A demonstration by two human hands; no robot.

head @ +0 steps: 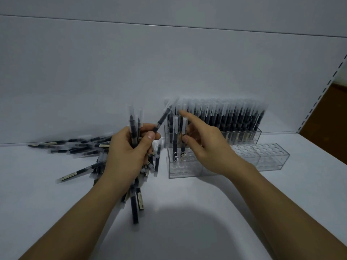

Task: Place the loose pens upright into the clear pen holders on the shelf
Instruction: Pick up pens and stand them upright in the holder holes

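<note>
Left hand point(129, 152) fingers clutch a pen bundle point(131, 126); right hand point(206, 145) fingers flank an upright pen point(184, 124), grip unclear.

Two bare forearms enter from the frame's lower corners, uncovered up to the left grip point(128, 149) and right grip point(206, 145); thumbnails short and plain.

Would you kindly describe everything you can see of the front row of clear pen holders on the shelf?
The front row of clear pen holders is a line of see-through plastic blocks, each topped with a grid of round holes. It stands flat on the white shelf, just ahead of a fuller rear row. Visible holes are mostly empty; two capped pens stand upright in the left block. The right hand reaches over it, seemingly pinching one pen.
</note>
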